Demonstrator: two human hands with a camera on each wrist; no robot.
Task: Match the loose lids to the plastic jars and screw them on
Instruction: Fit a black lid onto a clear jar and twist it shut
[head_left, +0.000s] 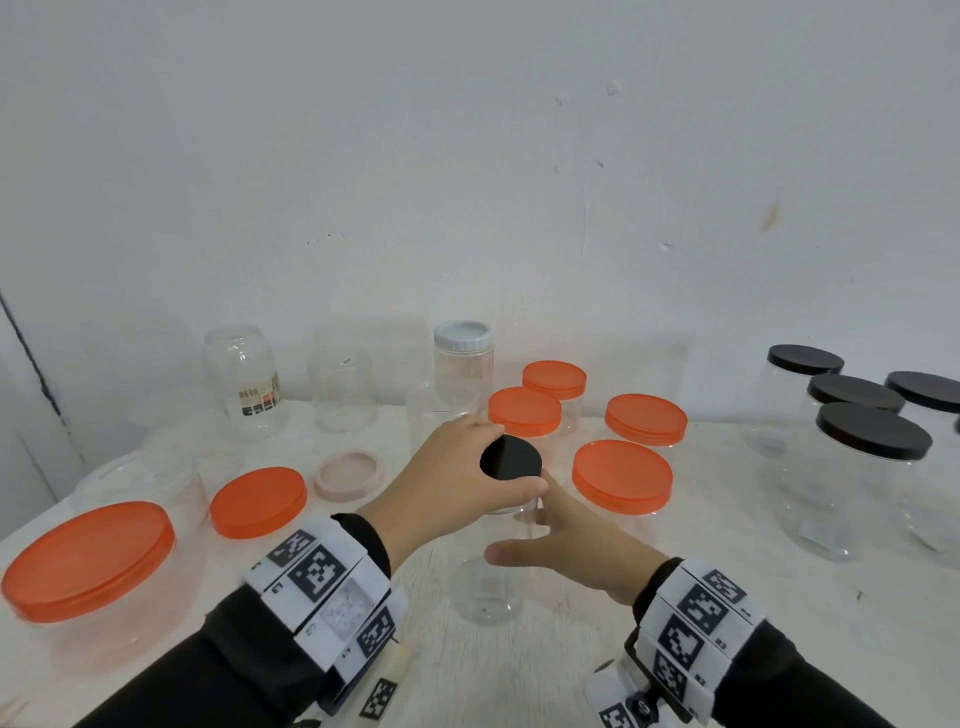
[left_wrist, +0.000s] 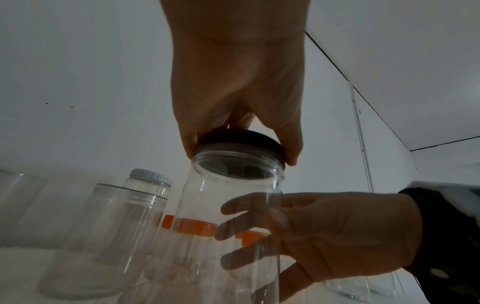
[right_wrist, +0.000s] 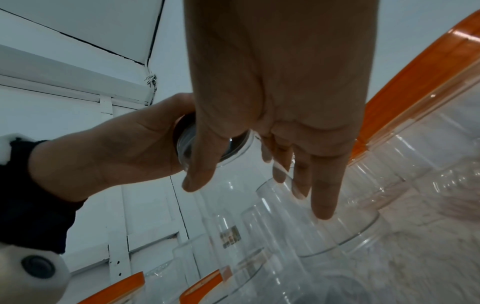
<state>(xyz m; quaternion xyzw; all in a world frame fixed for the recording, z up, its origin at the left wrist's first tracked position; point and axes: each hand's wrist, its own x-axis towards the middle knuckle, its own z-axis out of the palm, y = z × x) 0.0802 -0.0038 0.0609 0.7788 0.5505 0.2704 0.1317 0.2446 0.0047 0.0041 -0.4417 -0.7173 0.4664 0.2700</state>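
Note:
A clear plastic jar (head_left: 488, 587) stands upright at the table's centre with a black lid (head_left: 509, 465) on its mouth. My left hand (head_left: 519, 458) comes from above and grips that lid by its rim, thumb on the near side and fingers on the far side. In the left wrist view the black lid (left_wrist: 239, 139) sits over the mouth of the jar (left_wrist: 207, 195), held by the left hand (left_wrist: 241, 156). My right hand (head_left: 519, 519) is spread beside the jar's upper body with straight fingers (left_wrist: 233, 205) behind it; whether it touches the jar I cannot tell.
Several orange-lidded jars (head_left: 623, 475) stand just behind and to the right, and a big one (head_left: 88, 561) sits at the front left. Black-lidded jars (head_left: 872, 436) fill the right side. A loose pink lid (head_left: 350, 475), open clear jars (head_left: 244, 374) and a white-lidded jar (head_left: 462, 343) stand at the back.

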